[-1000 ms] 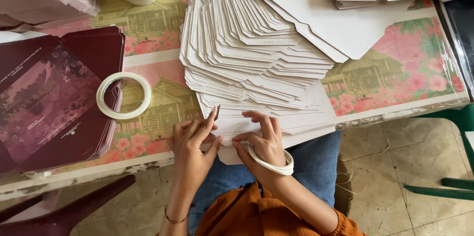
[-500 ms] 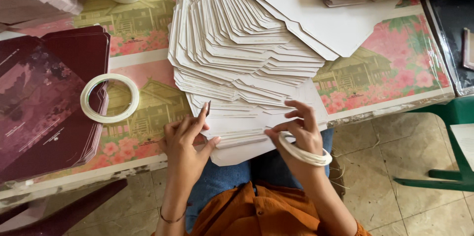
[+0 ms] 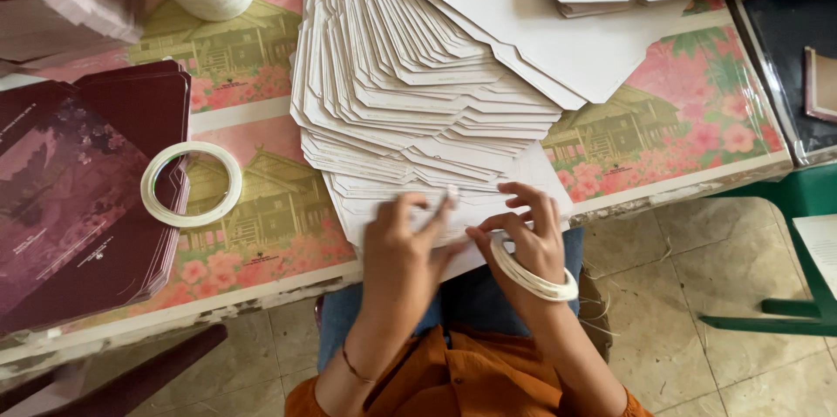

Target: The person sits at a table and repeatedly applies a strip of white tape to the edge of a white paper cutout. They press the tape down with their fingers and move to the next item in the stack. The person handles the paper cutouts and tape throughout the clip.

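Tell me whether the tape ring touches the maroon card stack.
Touching. The head view shows the tape ring lying partly on the maroon card stack's right edge, overlapping it.

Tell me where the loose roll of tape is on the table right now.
In the head view the roll of tape lies flat at the left, partly on the edge of the dark red card stack, left of the fanned white cards.

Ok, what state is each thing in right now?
Fanned stack of flat white card cut-outs: unfolded, spread out.
Left hand: fingers on the nearest cut-out, blurred.
Right hand: pinching the same cut-out's edge.
White tape ring: lying flat, untouched.
Maroon printed card stack: flat, piled.
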